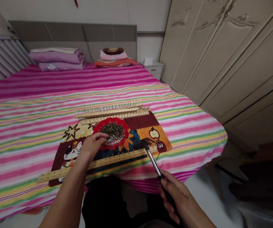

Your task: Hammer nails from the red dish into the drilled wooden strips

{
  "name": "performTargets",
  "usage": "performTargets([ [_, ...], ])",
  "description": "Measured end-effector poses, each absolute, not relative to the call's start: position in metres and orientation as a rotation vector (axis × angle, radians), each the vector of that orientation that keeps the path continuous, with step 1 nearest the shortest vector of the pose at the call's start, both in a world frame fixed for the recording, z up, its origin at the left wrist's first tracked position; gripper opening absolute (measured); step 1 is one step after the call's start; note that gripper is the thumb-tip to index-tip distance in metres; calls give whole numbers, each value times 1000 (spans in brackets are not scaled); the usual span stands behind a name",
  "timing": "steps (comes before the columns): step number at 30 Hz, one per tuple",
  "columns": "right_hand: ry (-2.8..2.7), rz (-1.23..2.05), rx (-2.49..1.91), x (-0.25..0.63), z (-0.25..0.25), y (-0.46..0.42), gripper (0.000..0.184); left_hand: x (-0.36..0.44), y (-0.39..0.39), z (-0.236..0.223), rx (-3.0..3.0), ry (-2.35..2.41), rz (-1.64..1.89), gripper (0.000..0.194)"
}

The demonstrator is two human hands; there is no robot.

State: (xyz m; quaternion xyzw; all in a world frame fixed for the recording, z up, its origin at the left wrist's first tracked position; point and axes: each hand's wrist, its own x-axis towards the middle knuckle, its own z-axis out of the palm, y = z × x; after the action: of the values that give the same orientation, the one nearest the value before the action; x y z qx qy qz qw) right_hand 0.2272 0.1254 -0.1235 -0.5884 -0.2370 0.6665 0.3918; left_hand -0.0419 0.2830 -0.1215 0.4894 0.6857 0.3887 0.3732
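Observation:
My left hand [94, 145] reaches over the left rim of a red scalloped bowl [126, 126], its fingertips drawn together against the heap of nails [113, 131] inside. Whatever those fingers may pinch is too small to make out. The black grip of a hammer [154, 162] is wrapped in my right hand [174, 196]. Its dark head lies over the right end of a pale wooden strip [122, 157] with rows of holes. Several nails stand upright in the right part of that strip; my left forearm hides some of its left part.
Behind the bowl lie wooden strips [108, 112] bristling with nails. A patterned mat [148, 122] is under the bowl, on a striped bedspread [188, 117]. Folded bedding [58, 58] sits by the headboard [62, 33]. A wardrobe [212, 47] stands at the right.

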Motion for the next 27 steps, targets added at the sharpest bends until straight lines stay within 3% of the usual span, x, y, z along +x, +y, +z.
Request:
performTargets([
  [9, -670, 1734, -1470, 224, -123, 122, 57, -70, 236, -127, 938, 1639, 1059, 47],
  [27, -750, 1806, -1489, 219, -126, 120, 56, -45, 214, -156, 812, 1700, 1183, 43],
])
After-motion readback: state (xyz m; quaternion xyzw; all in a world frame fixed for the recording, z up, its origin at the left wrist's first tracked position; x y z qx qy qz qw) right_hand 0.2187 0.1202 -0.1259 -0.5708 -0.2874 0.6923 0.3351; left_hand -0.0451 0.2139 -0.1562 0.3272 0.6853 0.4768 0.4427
